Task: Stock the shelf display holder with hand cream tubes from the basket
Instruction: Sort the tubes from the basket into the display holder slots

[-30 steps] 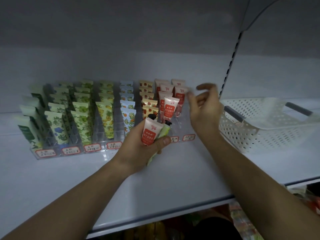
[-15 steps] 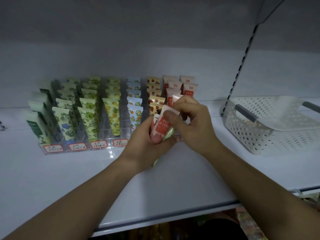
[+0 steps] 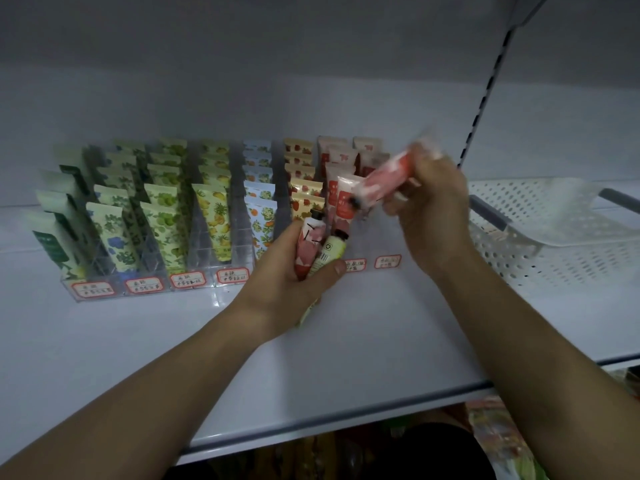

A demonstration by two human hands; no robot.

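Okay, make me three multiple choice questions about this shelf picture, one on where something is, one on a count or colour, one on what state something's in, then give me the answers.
1. Where does the white basket stand relative to the display holder?
A. to its right on the same shelf
B. on top of it
C. on the shelf below

2. How many tubes does the left hand hold?
A. none
B. two
C. five

3. What is the right hand doing?
A. resting flat on the shelf
B. gripping the basket handle
C. holding a pink and red tube in the air

Answers:
1 A, the basket sits right of the holder on the white shelf.
2 B, a pink tube and a pale green tube show in its grip.
3 C, its fingers are curled round the blurred tube above the holder's right end.
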